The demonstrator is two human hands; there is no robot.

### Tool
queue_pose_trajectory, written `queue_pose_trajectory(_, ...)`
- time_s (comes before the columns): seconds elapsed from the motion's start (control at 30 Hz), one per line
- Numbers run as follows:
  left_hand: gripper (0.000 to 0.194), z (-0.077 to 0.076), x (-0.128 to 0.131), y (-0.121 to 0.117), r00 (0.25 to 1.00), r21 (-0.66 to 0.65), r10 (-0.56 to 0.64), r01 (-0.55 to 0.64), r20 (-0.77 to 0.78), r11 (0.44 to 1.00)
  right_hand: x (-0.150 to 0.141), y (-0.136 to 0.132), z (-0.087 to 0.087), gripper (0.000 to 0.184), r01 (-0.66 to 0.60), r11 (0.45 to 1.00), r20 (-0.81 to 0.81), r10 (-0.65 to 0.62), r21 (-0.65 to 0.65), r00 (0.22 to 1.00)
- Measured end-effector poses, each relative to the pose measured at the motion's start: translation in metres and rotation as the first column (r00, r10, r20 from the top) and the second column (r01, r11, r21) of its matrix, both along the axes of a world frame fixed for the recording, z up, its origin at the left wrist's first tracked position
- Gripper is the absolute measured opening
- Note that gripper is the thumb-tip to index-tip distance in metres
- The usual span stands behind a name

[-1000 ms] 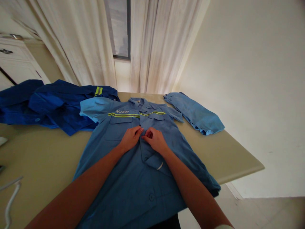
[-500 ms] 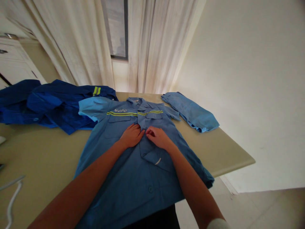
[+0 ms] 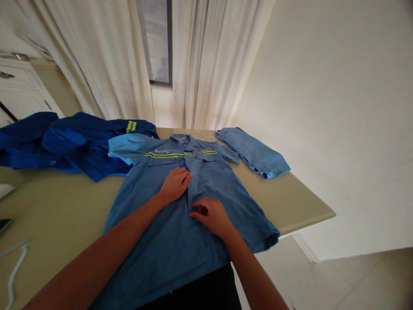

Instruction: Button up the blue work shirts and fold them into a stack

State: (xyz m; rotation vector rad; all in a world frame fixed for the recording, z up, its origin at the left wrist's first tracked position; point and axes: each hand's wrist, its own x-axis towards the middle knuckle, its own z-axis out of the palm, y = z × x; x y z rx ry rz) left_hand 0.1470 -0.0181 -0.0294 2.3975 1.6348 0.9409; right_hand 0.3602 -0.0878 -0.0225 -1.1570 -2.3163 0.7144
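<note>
A light-blue short-sleeved work shirt (image 3: pixel 167 241) lies front up, with "NJPC" lettering and yellow stripes across its chest. My left hand (image 3: pixel 176 184) rests on its front below the chest pocket, fingers bent and close together at the front opening's edge. Lower down, my right hand (image 3: pixel 213 217) pinches the edge of the button placket between thumb and forefinger. A button (image 3: pixel 201 252) shows near the hem, below my right hand. The bottom of the shirt hangs over the table's near edge.
Dark-blue work clothes (image 3: pixel 74 140) with a reflective band lie at the left back. A folded light-blue garment (image 3: pixel 254 150) is at the right back of the table (image 3: pixel 300 206). A white cord (image 3: pixel 16 271) and a dark phone-like object (image 3: pixel 4 224) sit at the left.
My right hand has slid down the placket, away from my left hand. The folded-over flap with a white label now lies flat. My left hand stays nearly in place.
</note>
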Motion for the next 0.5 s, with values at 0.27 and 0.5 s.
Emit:
queue_pose_trajectory(0.27,0.047,0.003,0.011,-0.049,0.966,-0.357,-0.03,0.124,0.259,0.926,0.0,-0.001,-0.002,0.008,0.03,0.991,0.023,-0.033,0.131,0.999)
queue_pose_trajectory(0.5,0.032,0.003,0.02,-0.056,0.921,-0.273,0.012,0.103,0.39,0.956,-0.002,0.0,-0.005,0.01,0.04,0.99,-0.02,-0.038,0.136,0.999)
